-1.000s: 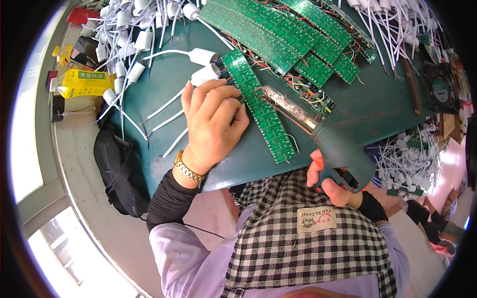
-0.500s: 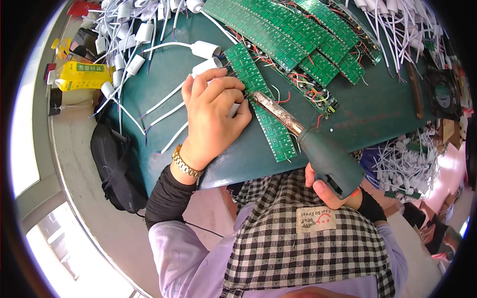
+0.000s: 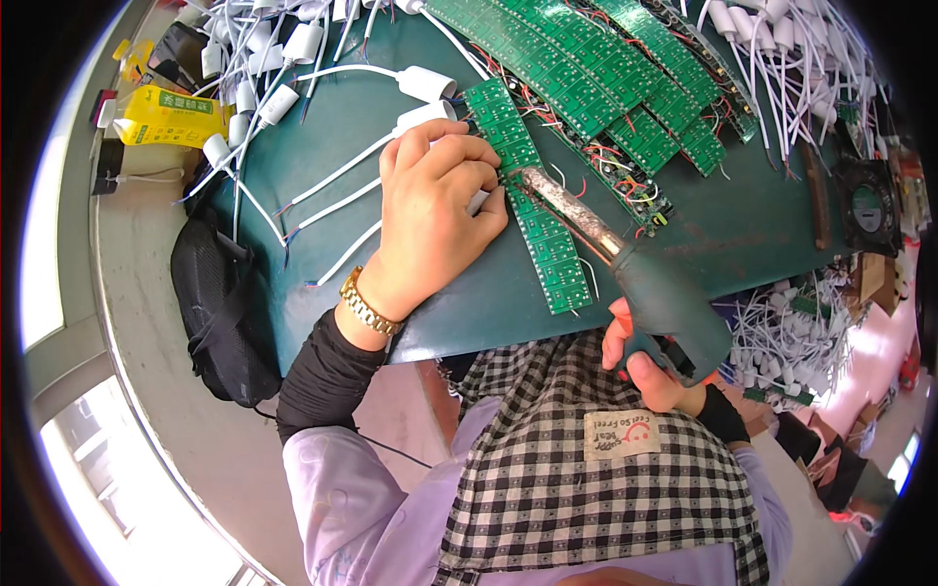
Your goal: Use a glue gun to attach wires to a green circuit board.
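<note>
My left hand (image 3: 440, 210) is closed by the left edge of a narrow green circuit board strip (image 3: 547, 249). Between its thumb and fingers shows a bit of a white plastic cable connector (image 3: 478, 202); most of it is hidden by the hand. Gripped in my right hand (image 3: 645, 366) is a soldering iron (image 3: 669, 303) with a dark green pistol-shaped handle. Its metal barrel slants up and left, the tip at the strip beside my left fingertips. I cannot tell whether the tip touches the board. Two more white connectors (image 3: 426, 84) with cords lie just beyond my left hand.
Green circuit boards (image 3: 557, 59) with red and white wires overlap at the back. White corded connectors are heaped at back left (image 3: 278, 103) and back right (image 3: 782, 39). A yellow bottle (image 3: 174, 115) and a black bag (image 3: 220, 313) sit left; a black fan (image 3: 868, 207) is at right.
The whole scene has shifted slightly right in the view. Both hands, the soldering iron tip and the board strip keep nearly the same places relative to one another.
</note>
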### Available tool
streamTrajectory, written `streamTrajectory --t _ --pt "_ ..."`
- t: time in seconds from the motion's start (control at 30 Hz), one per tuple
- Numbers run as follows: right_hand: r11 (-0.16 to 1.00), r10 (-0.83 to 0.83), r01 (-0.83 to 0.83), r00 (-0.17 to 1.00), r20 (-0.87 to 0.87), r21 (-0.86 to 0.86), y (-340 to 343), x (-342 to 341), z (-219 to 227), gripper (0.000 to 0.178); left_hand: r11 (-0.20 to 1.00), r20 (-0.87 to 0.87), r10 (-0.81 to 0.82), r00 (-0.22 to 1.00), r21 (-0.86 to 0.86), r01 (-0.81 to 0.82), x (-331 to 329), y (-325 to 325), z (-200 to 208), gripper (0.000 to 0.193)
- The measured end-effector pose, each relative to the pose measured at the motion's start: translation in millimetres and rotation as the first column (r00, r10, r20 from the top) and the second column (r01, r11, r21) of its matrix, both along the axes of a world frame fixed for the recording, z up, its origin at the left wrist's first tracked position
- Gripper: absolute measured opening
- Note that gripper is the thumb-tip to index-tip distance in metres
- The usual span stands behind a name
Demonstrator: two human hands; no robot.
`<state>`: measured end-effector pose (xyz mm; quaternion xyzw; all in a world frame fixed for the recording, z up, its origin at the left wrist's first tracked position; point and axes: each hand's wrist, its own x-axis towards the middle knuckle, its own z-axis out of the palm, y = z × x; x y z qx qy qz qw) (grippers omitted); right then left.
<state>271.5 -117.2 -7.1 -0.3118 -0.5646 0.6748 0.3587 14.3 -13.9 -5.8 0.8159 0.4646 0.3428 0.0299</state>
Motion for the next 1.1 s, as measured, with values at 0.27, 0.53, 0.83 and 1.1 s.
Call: streamTrajectory --t 0.27,0.53,0.83,1.1 --pt "1.0 0.021 -0.019 0.996 0.09 -0.023 -2 1 -3 0.052 1.0 0.002 -0.011 1.0 -0.009 0.011 -1 -1 2 0.02" --pt "0.97 -0.243 0.243 0.97 -0.006 0.028 -2 -5 7 0.055 1.0 0.018 -0.016 1.0 -0.012 0.016 -2 0 -1 0.018" --pt "0.969 -0.247 0.248 0.968 -0.046 0.012 10 -2 7 0.057 1.0 0.043 0.001 0.999 -0.015 0.0 -1 0 2 0.011" --pt "0.941 -0.333 0.308 0.916 -0.223 -0.139 10 2 -3 0.053 0.999 -0.098 -0.051 0.994 -0.016 0.049 -4 -8 19 0.029"
